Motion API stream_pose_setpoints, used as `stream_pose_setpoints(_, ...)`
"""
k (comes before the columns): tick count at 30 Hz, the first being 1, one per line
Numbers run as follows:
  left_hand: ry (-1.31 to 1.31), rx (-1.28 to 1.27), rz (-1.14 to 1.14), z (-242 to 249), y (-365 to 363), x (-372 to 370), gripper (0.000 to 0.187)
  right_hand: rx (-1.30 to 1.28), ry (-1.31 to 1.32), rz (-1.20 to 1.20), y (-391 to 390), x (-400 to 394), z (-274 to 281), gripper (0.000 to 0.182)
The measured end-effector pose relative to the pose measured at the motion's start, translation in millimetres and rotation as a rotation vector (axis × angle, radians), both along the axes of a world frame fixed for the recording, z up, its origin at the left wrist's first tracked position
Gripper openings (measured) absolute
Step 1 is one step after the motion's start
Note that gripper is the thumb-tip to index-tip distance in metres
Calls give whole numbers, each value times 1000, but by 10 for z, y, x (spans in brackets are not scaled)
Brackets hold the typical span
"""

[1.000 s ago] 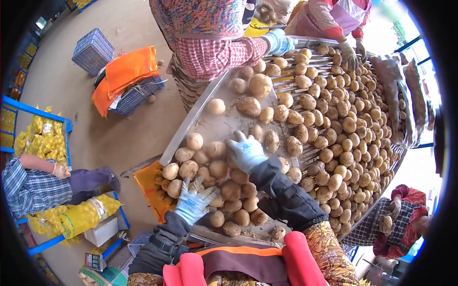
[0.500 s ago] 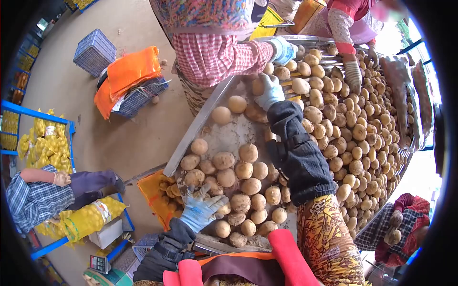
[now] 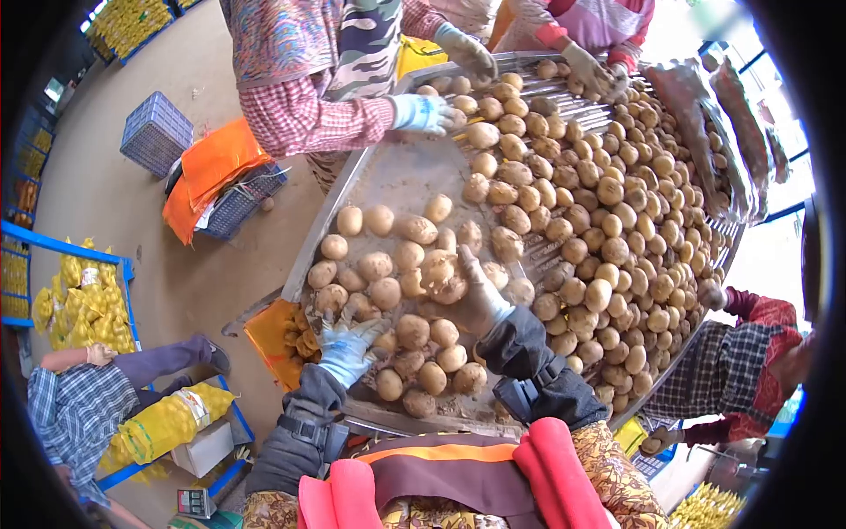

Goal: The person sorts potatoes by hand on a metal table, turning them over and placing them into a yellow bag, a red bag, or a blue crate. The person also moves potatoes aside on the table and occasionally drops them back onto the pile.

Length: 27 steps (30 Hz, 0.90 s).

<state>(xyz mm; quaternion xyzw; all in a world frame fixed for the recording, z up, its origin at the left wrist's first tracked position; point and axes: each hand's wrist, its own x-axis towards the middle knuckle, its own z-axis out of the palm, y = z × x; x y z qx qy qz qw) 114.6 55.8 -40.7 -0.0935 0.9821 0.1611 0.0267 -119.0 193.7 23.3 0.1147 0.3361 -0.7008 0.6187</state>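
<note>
Many potatoes (image 3: 412,332) lie on a metal sorting table (image 3: 339,207). My left hand (image 3: 346,346), in a light blue and grey glove, rests with fingers spread at the table's lower left, touching potatoes near the edge. My right hand (image 3: 480,300), its glove dirty at the palm, is turned sideways beside the middle potatoes, with fingers spread behind a dirt-covered potato (image 3: 438,269). An orange bag (image 3: 271,339) with potatoes in it hangs at the table's left end, just left of my left hand.
A co-worker's gloved hands (image 3: 423,114) are at the table's upper left, and another person's gloves (image 3: 592,72) at the far edge. More people stand right and lower left. Crates (image 3: 157,132), orange bags (image 3: 218,163) and filled yellow bags (image 3: 167,426) are on the left.
My right hand has come back from the far rollers to the middle potatoes, several of which now lie closer together. The co-worker's gloved hand has moved left. The view has shifted.
</note>
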Motion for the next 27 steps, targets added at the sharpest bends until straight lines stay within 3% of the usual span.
stream_pose_setpoints(2, -46, 40, 108, 130, 155, -63, 62, 82, -20, -6, 255, 170, -147, 61)
stream_pose_setpoints(4, 236, 167, 117, 221, 369, -115, 85, 25, -82, -39, 447, 363, -85, 58)
stream_pose_setpoints(6, 418, 458, 142, 387, 658, -237, 93, -69, -167, -10, 623, 518, 49, 59)
stream_pose_setpoints(8, 410, 613, 108, 612, 893, -328, 104, -64, -160, -23, 765, 713, -140, 74)
stream_pose_setpoints(10, 343, 658, 119, 717, 1101, -390, 106, 52, -102, 45, 849, 861, 194, 75)
stream_pose_setpoints(11, 324, 752, 162, 689, 1169, -413, 105, 202, 13, 67, 933, 914, 169, 74)
stream_pose_setpoints(14, 207, 710, 126, 811, 1267, -371, 104, 159, 98, 133, 1150, 957, 206, 77)
stream_pose_setpoints(15, 272, 638, 136, 801, 1333, -349, 100, 124, 261, 143, 1275, 948, -28, 72)
stream_pose_setpoints(16, 271, 639, 130, 803, 1387, -334, 100, 125, 261, 136, 1388, 933, 15, 72)
stream_pose_setpoints(18, 249, 653, 220, 814, 1464, -319, 98, 223, 570, 127, 1563, 910, 177, 62)
stream_pose_setpoints(19, 261, 663, 221, 801, 1479, -333, 93, 275, 569, 113, 1580, 909, 435, 51)
stream_pose_setpoints(20, 262, 661, 212, 798, 1504, -329, 93, 274, 572, 104, 1628, 938, 451, 51)
stream_pose_setpoints(22, 261, 577, 191, 799, 1569, -317, 91, 367, 980, 214, 1730, 1013, 458, 43)
stream_pose_setpoints(27, 189, 461, 112, 822, 1695, -305, 93, 490, 1324, 320, 1781, 1047, 541, 36)
